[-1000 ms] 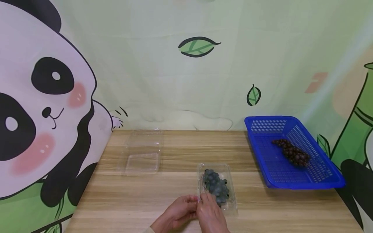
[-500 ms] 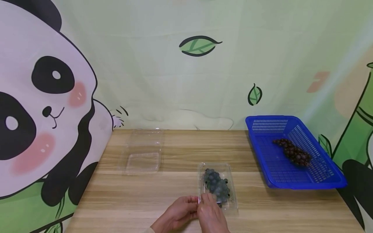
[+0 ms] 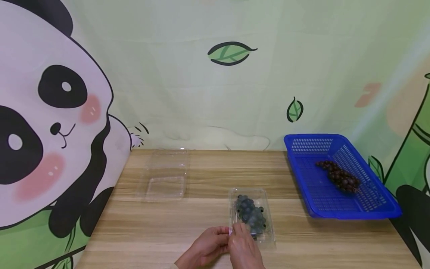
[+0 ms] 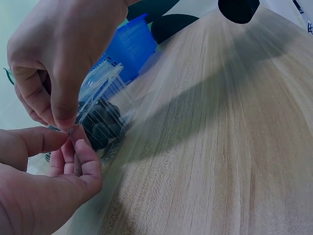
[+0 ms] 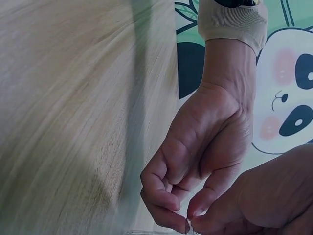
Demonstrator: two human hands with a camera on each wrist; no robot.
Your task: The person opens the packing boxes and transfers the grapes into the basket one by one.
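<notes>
A clear plastic clamshell box (image 3: 270, 220) stands near the front of the table, with a bunch of dark blue grapes (image 3: 250, 213) inside it. At the box's near left edge, my left hand (image 3: 211, 243) pinches the plastic between thumb and fingers. Right beside it, my right hand (image 3: 245, 248) pinches the same edge from above and hides the box's near left corner. In the left wrist view the fingertips of the left hand (image 4: 54, 191) and right hand (image 4: 68, 54) meet at the edge, with the grapes (image 4: 100, 127) just behind.
A blue slotted basket (image 3: 310, 198) stands at the right, with a bunch of dark red grapes (image 3: 340, 178) in it. Another clear plastic box (image 3: 166, 177) lies at the back left of the wooden table (image 3: 134, 239). Behind hangs a panda-printed cloth (image 3: 188, 93).
Both hands stay pinched at the box's edge, almost unmoved. The head view has shifted slightly.
</notes>
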